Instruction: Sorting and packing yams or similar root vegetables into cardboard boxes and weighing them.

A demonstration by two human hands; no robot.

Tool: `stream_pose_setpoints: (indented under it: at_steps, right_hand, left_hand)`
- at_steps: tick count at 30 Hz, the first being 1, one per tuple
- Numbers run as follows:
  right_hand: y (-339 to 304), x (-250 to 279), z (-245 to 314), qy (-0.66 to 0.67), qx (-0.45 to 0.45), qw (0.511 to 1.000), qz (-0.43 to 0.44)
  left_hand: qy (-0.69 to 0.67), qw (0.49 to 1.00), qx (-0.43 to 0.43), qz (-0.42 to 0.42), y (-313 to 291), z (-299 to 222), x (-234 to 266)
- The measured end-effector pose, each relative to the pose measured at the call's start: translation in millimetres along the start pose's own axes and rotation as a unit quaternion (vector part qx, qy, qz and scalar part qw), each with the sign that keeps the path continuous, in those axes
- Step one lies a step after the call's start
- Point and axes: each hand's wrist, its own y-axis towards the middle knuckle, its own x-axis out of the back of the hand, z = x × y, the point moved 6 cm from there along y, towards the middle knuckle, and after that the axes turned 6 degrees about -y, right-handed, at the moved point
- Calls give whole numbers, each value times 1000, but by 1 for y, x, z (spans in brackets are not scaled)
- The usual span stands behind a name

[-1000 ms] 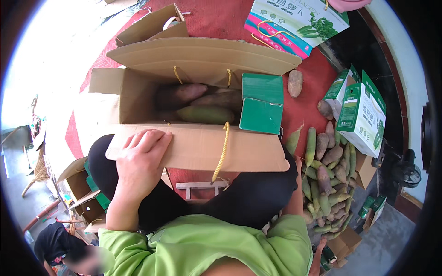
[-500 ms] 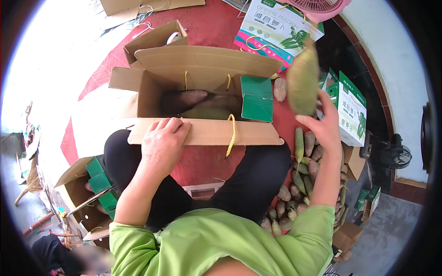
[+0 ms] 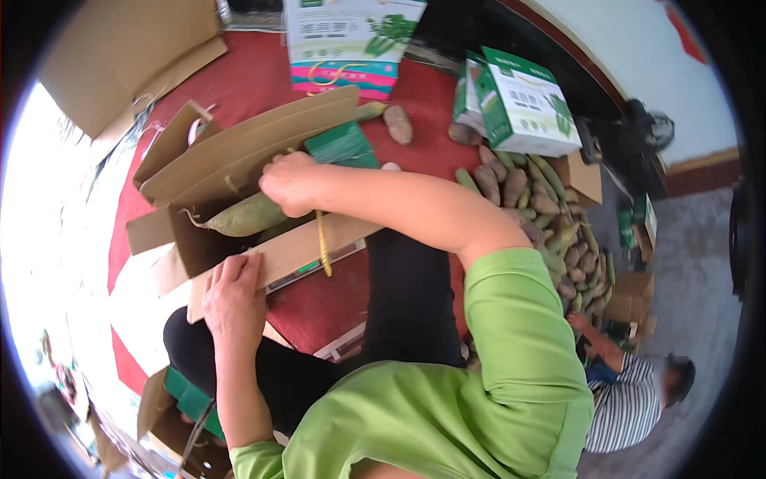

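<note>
Radish, long and green, lies left of centre in the mouth of an open carton, its right end clasped by our right hand, while our left hand, lower left, rests on the near flap, whether pinching it we cannot tell.

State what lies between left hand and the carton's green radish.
Head view: the edge of the front flap, then the dark inside of the open carton.
</note>
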Motion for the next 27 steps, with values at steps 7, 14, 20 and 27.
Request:
stream_pose_setpoints:
  at_steps: [7,14,20,27]
  right_hand:
    - [-43,49,-6,62,-27,985,-157]
    - [-173,49,-101,254,-184,799,-513]
    - [-276,-160,-185,249,-455,771,-370]
    - [-395,-361,-218,232,-697,677,39]
  left_hand:
    - [22,999,32,25,2,-7,1]
    - [40,998,45,16,0,-8,-4]
    - [32,999,37,-3,3,-12,-4]
    - [46,998,13,-37,5,-18,-4]
